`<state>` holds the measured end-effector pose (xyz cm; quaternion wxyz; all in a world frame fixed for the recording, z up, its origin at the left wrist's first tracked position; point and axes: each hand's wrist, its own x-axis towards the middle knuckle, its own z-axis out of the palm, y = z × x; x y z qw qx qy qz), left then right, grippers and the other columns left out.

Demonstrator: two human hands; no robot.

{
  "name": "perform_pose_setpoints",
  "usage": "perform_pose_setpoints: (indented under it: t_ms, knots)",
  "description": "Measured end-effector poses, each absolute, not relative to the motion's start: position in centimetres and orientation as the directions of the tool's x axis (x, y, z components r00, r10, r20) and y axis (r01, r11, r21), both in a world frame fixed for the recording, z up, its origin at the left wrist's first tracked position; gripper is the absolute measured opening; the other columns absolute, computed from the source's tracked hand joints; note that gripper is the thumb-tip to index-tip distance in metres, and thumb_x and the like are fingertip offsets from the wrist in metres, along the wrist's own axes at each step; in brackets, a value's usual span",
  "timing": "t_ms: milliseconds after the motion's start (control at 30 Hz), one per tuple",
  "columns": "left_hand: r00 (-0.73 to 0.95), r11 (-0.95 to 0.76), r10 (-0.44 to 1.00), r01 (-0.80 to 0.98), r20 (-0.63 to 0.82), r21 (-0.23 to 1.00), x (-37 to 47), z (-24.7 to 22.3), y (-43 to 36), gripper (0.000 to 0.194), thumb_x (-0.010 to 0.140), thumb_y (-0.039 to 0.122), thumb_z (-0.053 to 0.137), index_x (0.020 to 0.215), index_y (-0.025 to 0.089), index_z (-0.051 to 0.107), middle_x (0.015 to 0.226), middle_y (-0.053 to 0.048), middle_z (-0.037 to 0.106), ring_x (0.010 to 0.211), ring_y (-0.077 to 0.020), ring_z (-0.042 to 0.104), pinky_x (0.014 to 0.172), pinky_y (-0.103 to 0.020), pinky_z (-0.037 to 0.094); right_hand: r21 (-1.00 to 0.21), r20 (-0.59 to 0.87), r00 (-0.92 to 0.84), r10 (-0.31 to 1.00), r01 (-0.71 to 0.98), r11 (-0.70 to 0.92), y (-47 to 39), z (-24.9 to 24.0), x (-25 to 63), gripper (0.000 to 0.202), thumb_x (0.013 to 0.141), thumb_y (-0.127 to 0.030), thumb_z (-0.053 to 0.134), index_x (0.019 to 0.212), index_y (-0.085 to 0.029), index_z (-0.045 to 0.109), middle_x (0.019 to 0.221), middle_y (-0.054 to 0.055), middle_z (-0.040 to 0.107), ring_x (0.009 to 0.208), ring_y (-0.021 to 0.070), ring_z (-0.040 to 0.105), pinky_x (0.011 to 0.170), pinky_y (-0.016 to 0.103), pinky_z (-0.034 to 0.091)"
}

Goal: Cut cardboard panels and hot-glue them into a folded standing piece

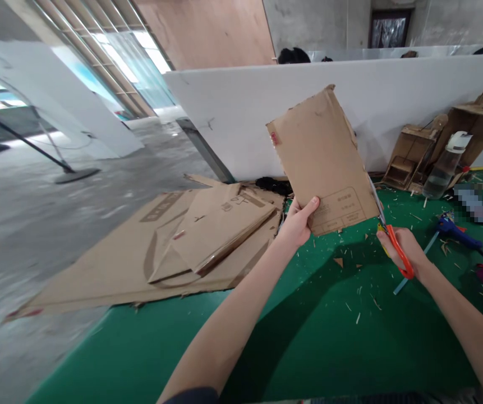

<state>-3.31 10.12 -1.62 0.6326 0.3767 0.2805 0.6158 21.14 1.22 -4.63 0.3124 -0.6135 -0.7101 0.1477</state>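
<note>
A flat piece of brown cardboard [321, 151] with faint print near its lower edge is raised above the green table. My left hand [299, 221] grips its lower left corner, thumb on the near face. In my right hand [405, 249] is a pair of scissors [400, 253] with orange and yellow handles. The scissor blades lie along the cardboard's right edge near the lower right corner; how far they are apart I cannot tell.
Folded cardboard sheets [220, 224] overhang the left side of the green table [174, 342]. At right are a blue glue gun [460, 233], a water bottle [445, 165], a phone [474, 203] and cardboard constructions [412, 151]. Scraps litter the tabletop. A white partition [228, 118] stands behind.
</note>
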Motion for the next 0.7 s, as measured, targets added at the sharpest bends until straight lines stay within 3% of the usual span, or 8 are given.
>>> perform_pose_setpoints:
  t_ms: [167, 367, 500, 700]
  knots:
    - [0.069, -0.047, 0.993, -0.549, 0.101, 0.835, -3.39, -2.03, 10.44, 0.046, 0.059, 0.028, 0.085, 0.100, 0.024, 0.064, 0.104, -0.001, 0.073, 0.104, -0.0234, 0.066, 0.096, -0.041, 0.051, -0.573, 0.289, -0.039, 0.957, 0.794, 0.205, 1.55, -5.32, 21.44, 0.051, 0.089, -0.057, 0.044, 0.052, -0.022, 0.044, 0.050, 0.003, 0.052, 0.048, 0.0158, 0.050, 0.051, 0.027, 0.032]
    - [0.085, -0.054, 0.990, -0.528, 0.115, 0.848, -3.42, -2.09, 10.43, 0.048, 0.061, 0.031, 0.084, 0.103, 0.024, 0.062, 0.107, -0.003, 0.072, 0.105, -0.0230, 0.065, 0.096, -0.040, 0.051, -0.708, 0.280, -0.167, 0.945, 0.629, 0.321, 1.84, -5.52, 21.63, 0.049, 0.092, -0.057, 0.038, 0.071, -0.019, 0.060, 0.071, 0.005, 0.063, 0.063, 0.0171, 0.060, 0.060, 0.027, 0.045]
    - [0.091, -0.063, 0.987, -0.525, 0.129, 0.849, -3.38, -1.90, 10.29, 0.051, 0.062, 0.031, 0.083, 0.108, 0.025, 0.061, 0.109, -0.004, 0.071, 0.107, -0.0238, 0.064, 0.097, -0.041, 0.050, -0.691, 0.266, -0.182, 0.947, 0.649, 0.319, 1.74, -5.05, 21.60, 0.048, 0.092, -0.057, 0.036, 0.080, -0.019, 0.062, 0.070, 0.005, 0.062, 0.064, 0.0176, 0.059, 0.062, 0.028, 0.046]
    - [0.090, -0.081, 0.985, -0.517, 0.149, 0.852, -3.23, -1.57, 10.02, 0.056, 0.061, 0.032, 0.084, 0.112, 0.026, 0.061, 0.106, -0.003, 0.072, 0.105, -0.0237, 0.066, 0.095, -0.040, 0.051, -0.668, 0.214, -0.039, 0.976, 0.724, 0.175, 1.66, -5.20, 21.57, 0.049, 0.091, -0.059, 0.038, 0.063, -0.022, 0.053, 0.062, 0.005, 0.063, 0.059, 0.0187, 0.061, 0.056, 0.026, 0.043]
